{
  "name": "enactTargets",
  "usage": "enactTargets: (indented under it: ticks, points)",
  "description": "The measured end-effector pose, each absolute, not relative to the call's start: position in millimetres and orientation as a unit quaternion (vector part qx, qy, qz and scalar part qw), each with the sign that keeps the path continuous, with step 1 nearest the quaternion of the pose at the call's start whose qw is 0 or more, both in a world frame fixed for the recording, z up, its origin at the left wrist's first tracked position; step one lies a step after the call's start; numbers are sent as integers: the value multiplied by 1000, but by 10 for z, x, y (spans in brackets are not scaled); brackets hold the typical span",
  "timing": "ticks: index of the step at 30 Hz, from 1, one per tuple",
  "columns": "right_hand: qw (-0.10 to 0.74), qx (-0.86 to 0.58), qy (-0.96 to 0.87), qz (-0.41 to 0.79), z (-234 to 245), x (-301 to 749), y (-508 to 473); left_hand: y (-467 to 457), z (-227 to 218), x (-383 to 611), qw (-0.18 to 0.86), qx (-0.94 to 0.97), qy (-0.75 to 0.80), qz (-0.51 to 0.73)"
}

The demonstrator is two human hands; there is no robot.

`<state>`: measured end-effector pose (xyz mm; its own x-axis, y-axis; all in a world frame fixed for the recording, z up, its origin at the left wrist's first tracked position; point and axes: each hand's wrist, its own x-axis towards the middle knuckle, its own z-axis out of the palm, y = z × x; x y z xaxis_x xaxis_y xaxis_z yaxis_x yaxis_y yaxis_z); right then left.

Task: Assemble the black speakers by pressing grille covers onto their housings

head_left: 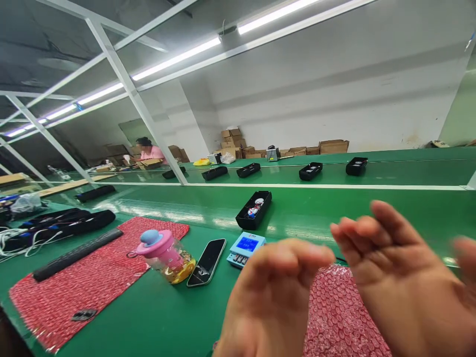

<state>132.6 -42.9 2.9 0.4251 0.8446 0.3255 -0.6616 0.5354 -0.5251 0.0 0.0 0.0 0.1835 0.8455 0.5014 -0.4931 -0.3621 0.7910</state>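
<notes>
Head view: the person's 2 hands are raised over the near side of the green table [167, 317], apart from each other, fingers loosely bent and each hand slightly blurred. Between and below them lies a sheet of red bubble wrap [342, 312], partly hidden by both. The left hand [273, 302] overlaps the corner of a blue device [247, 245] with a lit screen; whether they touch, I cannot tell. The right hand [401, 277] has its palm showing, its thumb cut off by the picture's edge. Just beyond the device sits a black tray [245, 222] holding white round parts and wires. Left of the device lie a phone [207, 263] and, just beside that, a bottle with a pink lid [169, 255]. Farther left, a long black bar [78, 253] rests on a 2nd red sheet [122, 267]. Beyond the tray, 5 black cases stand spaced out; far back is a person in pink [155, 152].
</notes>
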Motion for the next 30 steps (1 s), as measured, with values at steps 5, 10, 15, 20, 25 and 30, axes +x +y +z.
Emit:
enactTargets:
  ticks: [5, 10, 15, 20, 25, 30]
  points:
    - [813, -134, -277, 494, 170, 1374, -69, 382, 158, 321, 643, 469, 67, 602]
    - [804, -122, -274, 514, 127, 1383, 5, 491, 48, 376, 573, 528, 114, 617]
    - [799, -110, -290, 516, 131, 1311, -42, 433, 41, 375, 492, 606, 113, 614]
    - [800, -126, -278, 516, 125, 1239, -41, 385, 40, 347, 436, 649, 93, 616]
    - [783, -107, -272, 550, 141, 1211, -68, 358, 19, 307, 379, 679, 103, 620]
    - [749, -54, -238, 616, 125, 1175, -64, 293, 31, 319, 338, 714, 128, 600]
